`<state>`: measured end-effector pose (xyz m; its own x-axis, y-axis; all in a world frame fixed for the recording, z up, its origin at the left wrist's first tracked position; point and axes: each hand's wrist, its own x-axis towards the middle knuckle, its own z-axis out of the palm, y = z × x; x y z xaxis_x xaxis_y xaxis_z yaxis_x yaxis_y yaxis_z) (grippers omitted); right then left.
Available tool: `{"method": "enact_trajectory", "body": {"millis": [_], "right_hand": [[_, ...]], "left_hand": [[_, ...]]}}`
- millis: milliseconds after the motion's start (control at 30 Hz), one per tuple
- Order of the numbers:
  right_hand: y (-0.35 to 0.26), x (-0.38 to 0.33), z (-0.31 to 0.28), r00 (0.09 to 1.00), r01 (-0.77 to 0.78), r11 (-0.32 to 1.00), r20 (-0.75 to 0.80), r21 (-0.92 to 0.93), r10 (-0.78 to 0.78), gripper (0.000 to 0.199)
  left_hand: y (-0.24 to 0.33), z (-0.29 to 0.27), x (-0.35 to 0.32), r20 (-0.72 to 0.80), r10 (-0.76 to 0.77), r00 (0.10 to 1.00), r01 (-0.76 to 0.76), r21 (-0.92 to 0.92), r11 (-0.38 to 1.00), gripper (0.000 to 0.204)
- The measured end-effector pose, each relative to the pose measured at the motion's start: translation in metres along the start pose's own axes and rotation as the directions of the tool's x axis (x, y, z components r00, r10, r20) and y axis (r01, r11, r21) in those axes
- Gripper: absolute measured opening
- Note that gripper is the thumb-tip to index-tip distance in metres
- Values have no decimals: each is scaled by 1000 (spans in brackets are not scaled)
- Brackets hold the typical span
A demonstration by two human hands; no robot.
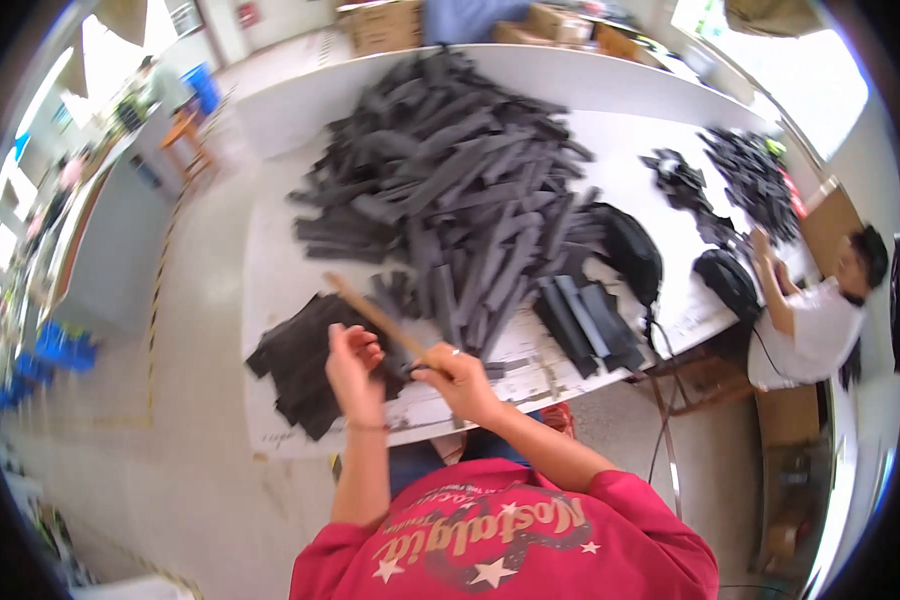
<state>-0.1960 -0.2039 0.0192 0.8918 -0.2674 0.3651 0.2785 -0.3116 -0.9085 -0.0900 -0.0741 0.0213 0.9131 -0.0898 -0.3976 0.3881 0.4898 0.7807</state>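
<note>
My right hand (458, 382) is closed around one end of a flat light-brown wooden stick (375, 313). The stick slants away to the far left, above the white table. My left hand (354, 362) is raised beside it, fingers loosely curled and apart, with nothing seen in them. Under and left of that hand lies a spread stack of dark flat pieces (298, 362), partly hidden by the hand. Beyond both hands rises a large heap of dark grey strips (470, 180). A few wider dark strips (585, 315) lie to the right of my right hand.
A white table (610, 150) with a raised back panel (300, 105) carries all this. At the heap's right stands a black rounded device (625, 250) with a cable. Farther right, a seated person (820, 320) handles dark pieces near a second pile (755, 180). Cardboard boxes (385, 27) stand behind.
</note>
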Motion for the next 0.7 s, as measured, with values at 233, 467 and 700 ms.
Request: {"method": "enact_trajectory", "body": {"millis": [233, 467, 700], "right_hand": [[-13, 20, -19, 989, -125, 992, 77, -5, 125, 3], [-16, 55, -47, 922, 38, 979, -371, -203, -112, 14], [-39, 110, -100, 768, -114, 971, -602, 211, 221, 26]], "left_hand": [[-2, 11, -35, 718, -200, 667, -301, 505, 809, 30], [-74, 3, -54, 751, -26, 660, -350, 338, 874, 32], [-78, -31, -92, 619, -211, 757, -114, 443, 889, 34]]}}
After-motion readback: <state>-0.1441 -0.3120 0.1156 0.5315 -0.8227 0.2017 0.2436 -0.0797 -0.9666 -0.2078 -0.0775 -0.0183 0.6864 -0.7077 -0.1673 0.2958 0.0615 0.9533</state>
